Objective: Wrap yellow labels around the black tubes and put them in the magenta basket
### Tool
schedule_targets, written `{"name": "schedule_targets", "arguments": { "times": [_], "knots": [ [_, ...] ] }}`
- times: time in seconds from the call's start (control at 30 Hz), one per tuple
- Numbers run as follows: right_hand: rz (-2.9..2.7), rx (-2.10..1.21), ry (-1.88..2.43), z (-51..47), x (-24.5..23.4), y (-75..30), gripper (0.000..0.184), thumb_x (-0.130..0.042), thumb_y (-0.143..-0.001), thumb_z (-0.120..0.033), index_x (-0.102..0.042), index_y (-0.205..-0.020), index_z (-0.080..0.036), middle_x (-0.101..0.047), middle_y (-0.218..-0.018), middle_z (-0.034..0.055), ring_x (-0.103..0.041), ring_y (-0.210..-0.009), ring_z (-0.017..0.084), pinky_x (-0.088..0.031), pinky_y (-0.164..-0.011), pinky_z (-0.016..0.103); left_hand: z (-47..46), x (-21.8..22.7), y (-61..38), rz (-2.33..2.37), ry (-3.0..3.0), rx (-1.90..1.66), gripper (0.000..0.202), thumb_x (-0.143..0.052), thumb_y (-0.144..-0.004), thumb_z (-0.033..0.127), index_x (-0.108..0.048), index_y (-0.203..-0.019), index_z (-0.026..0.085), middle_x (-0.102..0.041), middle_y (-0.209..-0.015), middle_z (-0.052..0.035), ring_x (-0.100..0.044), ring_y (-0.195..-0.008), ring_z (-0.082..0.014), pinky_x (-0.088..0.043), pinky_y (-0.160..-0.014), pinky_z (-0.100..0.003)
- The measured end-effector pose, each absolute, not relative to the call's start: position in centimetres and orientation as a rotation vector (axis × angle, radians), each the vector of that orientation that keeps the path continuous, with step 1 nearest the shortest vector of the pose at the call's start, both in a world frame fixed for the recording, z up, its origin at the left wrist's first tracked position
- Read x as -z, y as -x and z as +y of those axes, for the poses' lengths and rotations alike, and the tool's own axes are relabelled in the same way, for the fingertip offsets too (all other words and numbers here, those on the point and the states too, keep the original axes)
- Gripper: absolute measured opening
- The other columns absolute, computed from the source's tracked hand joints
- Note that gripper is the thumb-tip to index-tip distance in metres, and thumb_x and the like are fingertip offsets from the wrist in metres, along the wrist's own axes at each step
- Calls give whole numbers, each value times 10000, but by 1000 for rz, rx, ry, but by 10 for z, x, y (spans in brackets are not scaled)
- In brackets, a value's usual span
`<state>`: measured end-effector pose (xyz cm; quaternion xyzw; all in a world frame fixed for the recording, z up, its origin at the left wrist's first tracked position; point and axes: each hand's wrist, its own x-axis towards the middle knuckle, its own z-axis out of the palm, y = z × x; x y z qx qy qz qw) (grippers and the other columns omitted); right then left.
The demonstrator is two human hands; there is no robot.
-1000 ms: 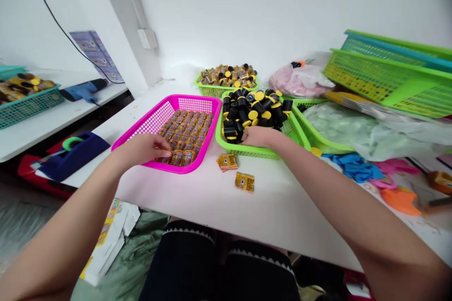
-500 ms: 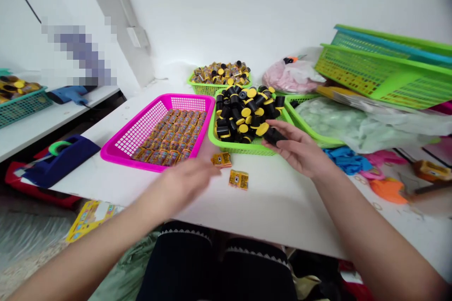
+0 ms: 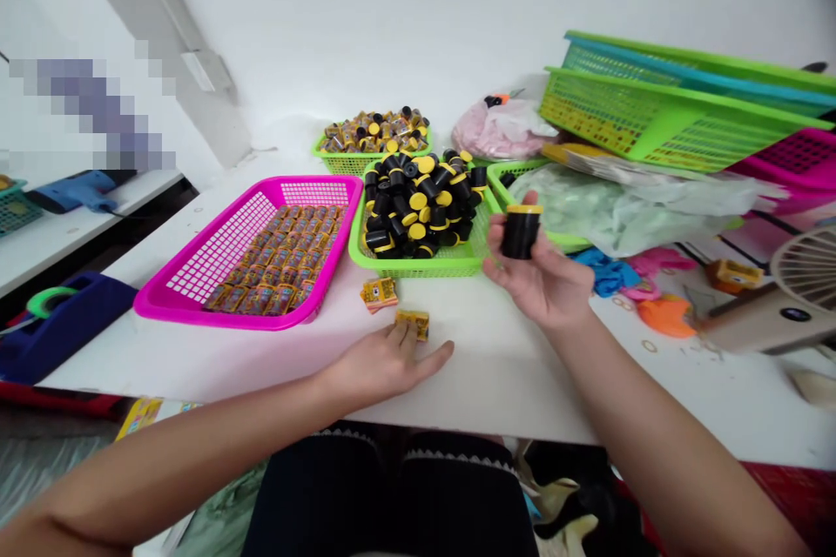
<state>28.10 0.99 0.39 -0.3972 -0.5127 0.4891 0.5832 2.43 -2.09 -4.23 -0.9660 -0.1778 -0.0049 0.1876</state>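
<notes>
My right hand (image 3: 539,278) is closed round a small black cylinder with a yellow cap (image 3: 521,229), held upright above the white table (image 3: 496,365). My left hand (image 3: 385,361) lies flat on the table with fingers stretched, its fingertips touching a small yellow packet (image 3: 413,323). A second yellow packet (image 3: 380,292) lies just beyond it. Behind them stands a green basket (image 3: 418,264) heaped with black and yellow cylinders (image 3: 418,200). To its left a pink basket (image 3: 196,296) holds rows of small packets (image 3: 280,257).
Another green basket (image 3: 349,162) of mixed pieces stands at the back. Stacked green baskets (image 3: 659,117), plastic bags (image 3: 627,209) and coloured scraps (image 3: 653,296) crowd the right side. A small fan (image 3: 790,296) is at the right edge. A blue tape dispenser (image 3: 58,318) sits at the left.
My right hand lifted a black cylinder out of the green basket and holds it upright. My left hand left the pink basket and came down onto the nearer yellow packet. The view swung right.
</notes>
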Motion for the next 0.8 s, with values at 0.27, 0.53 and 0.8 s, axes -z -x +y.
{"name": "schedule_targets", "arguments": {
  "times": [0.27,0.53,0.8],
  "knots": [
    [-1538,-1061,1038,6,0,-271,517,-205,-986,-458,-526,-1361,-307,-662,-1148,127,-610,-761,205,-525,-662,436,-22,27,-25,-835,2888,-38,540,-397,-924,12,-387,-1431,201,-704,-1196,-126,-693,-1083,-222,-578,-876,-323],
    [-1290,-1280,934,5,-10,-266,451,-377,-920,-627,-592,-1149,-303,-522,-788,15,-461,-604,159,-454,-582,335,-14,11,-13,-1192,3080,327,625,-391,-922,14,-359,-1492,266,-667,-1261,-101,-703,-1033,-208,-571,-866,-327],
    [-1210,-1159,962,-4,-32,-288,437,-367,-836,-663,-456,-1163,-387,-412,-689,-13,-354,-522,165,-377,-532,349,20,3,-28,-897,3020,1100,136,-588,-957,233,-712,-996,192,-750,-942,-32,-714,-847,-147,-568,-804,-248]
  ]
}}
